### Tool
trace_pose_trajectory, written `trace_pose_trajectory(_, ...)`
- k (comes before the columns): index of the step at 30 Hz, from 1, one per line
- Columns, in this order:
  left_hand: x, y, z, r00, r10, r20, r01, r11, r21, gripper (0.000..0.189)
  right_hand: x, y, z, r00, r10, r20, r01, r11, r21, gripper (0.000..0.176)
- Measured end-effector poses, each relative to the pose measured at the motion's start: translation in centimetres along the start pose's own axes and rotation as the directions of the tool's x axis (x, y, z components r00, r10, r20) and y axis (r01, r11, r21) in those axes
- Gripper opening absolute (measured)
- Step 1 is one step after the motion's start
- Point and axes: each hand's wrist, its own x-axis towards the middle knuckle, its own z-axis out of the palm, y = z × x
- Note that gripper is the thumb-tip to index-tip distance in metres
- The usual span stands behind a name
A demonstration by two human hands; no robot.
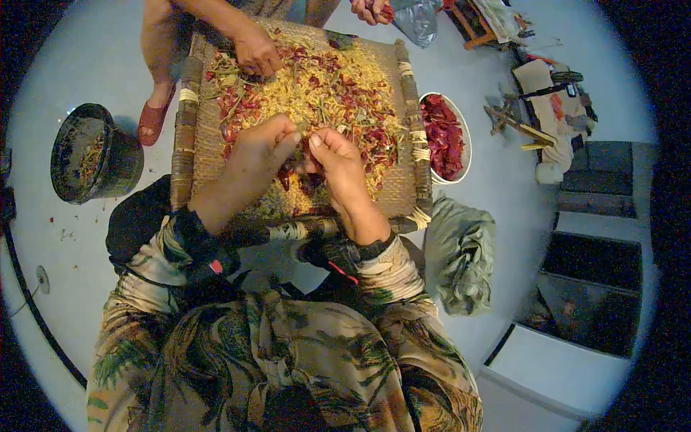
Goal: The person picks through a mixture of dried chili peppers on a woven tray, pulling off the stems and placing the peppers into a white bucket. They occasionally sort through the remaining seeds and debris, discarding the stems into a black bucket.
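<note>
Both of my hands are over a square woven tray (404, 194) spread with yellow seeds (302, 86), red dried pepper pieces (376, 137) and stems. My left hand (266, 147) is closed, thumb against the fingers, near the tray's middle. Close beside it, my right hand (335, 155) pinches with thumb and index finger. Whatever the fingertips hold is too small to make out. Some dark red pieces lie just below and between the hands.
Another person's hand (258, 52) reaches into the tray's upper left; a second hand (373, 10) is beside a plastic bag (417, 21). A black bucket (122, 162) stands left, a white bucket of red peppers (443, 137) right, above a crumpled sack (461, 252).
</note>
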Motion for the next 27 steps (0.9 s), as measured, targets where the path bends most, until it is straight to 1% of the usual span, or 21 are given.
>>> trace_pose_trajectory(1, 0.0, -0.4, 0.0, 0.992, 0.127, -0.020, -0.123, 0.983, 0.133, 0.008, -0.2, -0.3, 0.0, 1.000, 0.027, 0.013, -0.027, 0.999, -0.021, 0.015)
trace_pose_trajectory(2, -0.2, -0.5, 0.0, 0.967, 0.252, -0.019, -0.238, 0.935, 0.263, 0.007, -0.4, -0.4, 0.0, 0.998, 0.051, 0.028, -0.051, 0.999, 0.000, 0.015)
trace_pose_trajectory(5, -0.2, 0.5, -0.1, 0.943, 0.332, -0.017, -0.322, 0.926, 0.198, 0.005, -0.6, -0.9, -0.1, 0.992, 0.103, 0.077, -0.107, 0.993, 0.043, 0.015)
trace_pose_trajectory(7, 0.3, -1.8, 0.0, 0.943, 0.308, 0.127, -0.333, 0.881, 0.336, 0.006, -0.5, -1.0, -0.4, 0.986, 0.119, 0.113, -0.126, 0.991, 0.050, 0.014)
trace_pose_trajectory(8, 0.4, -3.1, 0.0, 0.938, 0.285, 0.197, -0.342, 0.850, 0.400, 0.007, -0.5, -1.0, -0.4, 0.987, 0.112, 0.112, -0.111, 0.994, -0.015, 0.014)
trace_pose_trajectory(11, -0.1, -3.8, -0.3, 0.921, 0.311, 0.234, -0.384, 0.825, 0.414, 0.009, -0.6, -1.2, -0.3, 0.992, 0.078, 0.101, -0.053, 0.972, -0.230, 0.012)
trace_pose_trajectory(13, -0.5, -2.0, -1.0, 0.919, 0.281, 0.276, -0.382, 0.808, 0.449, 0.011, -0.9, -1.7, 0.0, 0.996, 0.033, 0.086, 0.004, 0.919, -0.393, 0.011)
trace_pose_trajectory(15, -0.8, -0.9, -1.3, 0.924, 0.229, 0.305, -0.359, 0.792, 0.494, 0.011, -0.8, -0.7, -0.3, 0.980, -0.166, 0.109, 0.199, 0.828, -0.525, 0.011)
trace_pose_trajectory(17, -1.0, -0.4, -1.4, 0.936, 0.152, 0.319, -0.313, 0.774, 0.550, 0.010, -0.7, 0.0, -0.4, 0.921, -0.364, 0.139, 0.360, 0.659, -0.661, 0.010)
trace_pose_trajectory(19, -1.1, 1.4, -1.1, 0.975, -0.045, 0.217, -0.055, 0.899, 0.434, 0.011, -1.0, -0.1, 0.1, 0.817, -0.546, 0.185, 0.455, 0.415, -0.788, 0.009)
trace_pose_trajectory(20, -1.1, 1.9, -1.0, 0.972, -0.151, 0.178, 0.079, 0.930, 0.360, 0.012, -1.1, -0.1, 0.3, 0.806, -0.565, 0.177, 0.454, 0.398, -0.797, 0.009)
trace_pose_trajectory(23, -1.4, -0.1, -0.3, 0.989, -0.110, 0.101, 0.095, 0.985, 0.143, 0.011, -1.3, -0.1, 0.8, 0.768, -0.620, 0.158, 0.451, 0.348, -0.822, 0.008)
trace_pose_trajectory(24, -1.4, -0.5, 0.0, 0.985, -0.139, 0.105, 0.140, 0.990, -0.002, 0.012, -1.3, -0.1, 0.9, 0.754, -0.639, 0.153, 0.450, 0.331, -0.830, 0.008)
trace_pose_trajectory(26, -1.4, -1.3, 0.5, 0.974, -0.192, 0.124, 0.221, 0.931, -0.291, 0.014, -1.4, -0.2, 1.0, 0.721, -0.676, 0.154, 0.459, 0.300, -0.836, 0.007)
trace_pose_trajectory(27, -1.3, -1.8, 0.8, 0.950, -0.271, 0.156, 0.312, 0.850, -0.424, 0.011, -1.3, -0.3, 1.0, 0.703, -0.694, 0.158, 0.471, 0.287, -0.834, 0.007)
